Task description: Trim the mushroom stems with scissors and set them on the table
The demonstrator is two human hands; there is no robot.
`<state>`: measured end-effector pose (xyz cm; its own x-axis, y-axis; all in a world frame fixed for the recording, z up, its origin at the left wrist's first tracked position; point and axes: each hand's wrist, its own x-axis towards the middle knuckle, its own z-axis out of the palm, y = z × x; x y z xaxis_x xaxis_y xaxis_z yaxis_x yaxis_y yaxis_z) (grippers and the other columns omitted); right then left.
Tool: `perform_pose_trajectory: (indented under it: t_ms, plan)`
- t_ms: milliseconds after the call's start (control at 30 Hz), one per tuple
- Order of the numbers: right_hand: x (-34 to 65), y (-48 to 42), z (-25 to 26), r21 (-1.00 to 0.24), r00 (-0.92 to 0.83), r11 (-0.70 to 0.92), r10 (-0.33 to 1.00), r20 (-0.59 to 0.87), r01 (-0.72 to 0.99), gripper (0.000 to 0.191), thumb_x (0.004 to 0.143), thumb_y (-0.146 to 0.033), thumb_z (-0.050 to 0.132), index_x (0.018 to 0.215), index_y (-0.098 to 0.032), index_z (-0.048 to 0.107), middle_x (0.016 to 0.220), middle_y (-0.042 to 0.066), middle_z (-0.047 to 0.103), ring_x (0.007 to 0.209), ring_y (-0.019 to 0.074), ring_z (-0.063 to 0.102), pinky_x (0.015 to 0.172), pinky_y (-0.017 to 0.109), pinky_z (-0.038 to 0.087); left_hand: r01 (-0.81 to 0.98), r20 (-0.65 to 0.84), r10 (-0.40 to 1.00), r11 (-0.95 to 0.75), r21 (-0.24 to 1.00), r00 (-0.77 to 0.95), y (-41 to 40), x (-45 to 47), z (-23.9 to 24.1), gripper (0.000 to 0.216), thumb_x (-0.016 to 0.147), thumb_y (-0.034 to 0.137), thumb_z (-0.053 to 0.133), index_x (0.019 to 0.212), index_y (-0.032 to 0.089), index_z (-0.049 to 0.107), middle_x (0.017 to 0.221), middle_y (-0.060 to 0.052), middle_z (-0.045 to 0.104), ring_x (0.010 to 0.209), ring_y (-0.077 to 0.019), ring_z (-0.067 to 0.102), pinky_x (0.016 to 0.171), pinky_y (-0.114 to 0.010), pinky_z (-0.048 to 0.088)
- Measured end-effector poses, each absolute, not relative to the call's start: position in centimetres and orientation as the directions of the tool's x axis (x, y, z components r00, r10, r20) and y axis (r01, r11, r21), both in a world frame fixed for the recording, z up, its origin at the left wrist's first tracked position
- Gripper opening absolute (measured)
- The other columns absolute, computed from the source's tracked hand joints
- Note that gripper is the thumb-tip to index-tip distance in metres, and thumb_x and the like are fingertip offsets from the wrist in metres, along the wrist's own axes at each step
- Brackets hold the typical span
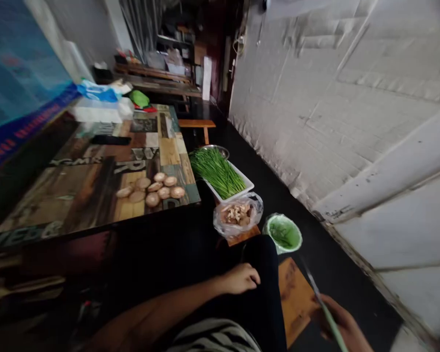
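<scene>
One curled left hand (241, 279) over the thigh (266, 293), right hand (343, 320) around knife (311, 277).

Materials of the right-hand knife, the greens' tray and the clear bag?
Knife: likely a metal blade, grey with a slight sheen; pale green handle, perhaps plastic or painted, too blurred to tell.
Tray: probably smooth plastic, judging by its even white rim.
Bag: thin, glossy plastic film, by the look of it; see-through and crinkled.
</scene>
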<state>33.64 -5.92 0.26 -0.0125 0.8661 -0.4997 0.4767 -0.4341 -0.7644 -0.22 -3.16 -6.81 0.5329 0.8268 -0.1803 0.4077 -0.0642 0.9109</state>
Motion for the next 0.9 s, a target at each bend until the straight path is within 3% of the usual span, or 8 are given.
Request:
perform_pose_trajectory:
  t_ms: [67,233,400,567,733,800,900]
  plan:
    - [31.9,-5.0,-1.8,-0.778,-0.112,-0.443,0.835,-0.539,0.446,0.051,0.057,-0.052,0.073,0.101,-0.026,0.068,0.073,0.004,0.068,0.051,0.0185,0.057,0.052,0.035,0.046,0.431,-0.232,0.871,0.025,0.902,0.434,-3.5,-3.0,-7.5,0.022,0.080,0.016,0.059,0.095,0.020,0.075,0.098,-0.004,0.069,0.083,-0.0147,0.064,0.077,-0.023,0.048]
    - [33.9,-3.7,-5.0,-0.813,-0.074,-0.442,0.861,-0.503,0.380,0.043,0.057,-0.040,0.072,0.097,-0.025,0.068,0.070,0.004,0.070,0.053,0.0185,0.058,0.053,0.033,0.046,0.509,-0.337,0.898,0.158,0.846,0.282,-3.4,-7.7,-9.7,0.022,0.077,0.017,0.059,0.094,0.020,0.073,0.096,-0.002,0.069,0.082,-0.0150,0.064,0.078,-0.025,0.049]
    - [30.6,1.0,-4.4,-0.887,-0.122,-0.363,0.904,-0.409,0.285,0.054,0.062,-0.043,0.075,0.108,-0.018,0.063,0.076,0.004,0.071,0.052,0.0135,0.056,0.049,0.026,0.042,0.520,-0.186,0.981,0.184,0.834,-0.049,1.0,-9.7,-9.5,0.024,0.082,0.016,0.052,0.097,0.019,0.071,0.103,-0.005,0.070,0.095,-0.0179,0.065,0.092,-0.031,0.051]
    - [20.3,7.2,-4.5,-0.915,-0.267,-0.376,0.876,-0.402,0.145,0.063,0.062,-0.059,0.078,0.104,-0.018,0.055,0.071,0.002,0.070,0.046,0.0111,0.057,0.041,0.020,0.037,0.544,-0.103,0.992,0.129,0.829,-0.078,8.3,-7.7,-9.3,0.023,0.081,0.008,0.052,0.092,0.018,0.069,0.104,-0.006,0.070,0.100,-0.0189,0.064,0.096,-0.033,0.050]
    - [11.8,12.6,-8.7,-0.784,-0.559,-0.607,0.608,-0.564,0.130,0.058,0.068,-0.058,0.078,0.100,-0.016,0.055,0.060,0.001,0.066,0.044,0.0125,0.058,0.039,0.019,0.040,0.602,-0.159,0.982,0.188,0.776,-0.103,14.8,-6.6,-12.0,0.021,0.075,-0.002,0.050,0.076,0.016,0.063,0.097,-0.008,0.069,0.103,-0.0221,0.061,0.101,-0.036,0.045]
    - [10.7,14.0,-11.3,-0.716,-0.565,-0.684,0.539,-0.624,0.138,0.058,0.071,-0.059,0.075,0.105,-0.015,0.057,0.056,0.001,0.064,0.043,0.0128,0.058,0.040,0.019,0.040,0.614,-0.220,0.971,0.231,0.755,-0.095,16.6,-6.2,-13.5,0.021,0.072,-0.003,0.050,0.069,0.015,0.060,0.091,-0.007,0.067,0.101,-0.0238,0.060,0.099,-0.037,0.045]
    - [12.9,15.1,-14.4,-0.715,-0.471,-0.691,0.599,-0.647,0.104,0.068,0.074,-0.064,0.071,0.118,-0.014,0.058,0.054,-0.001,0.063,0.044,0.0134,0.057,0.040,0.020,0.039,0.607,-0.290,0.957,0.228,0.761,0.004,18.2,-3.5,-15.2,0.017,0.071,-0.001,0.054,0.069,0.014,0.060,0.090,-0.006,0.065,0.102,-0.0266,0.059,0.097,-0.040,0.045]
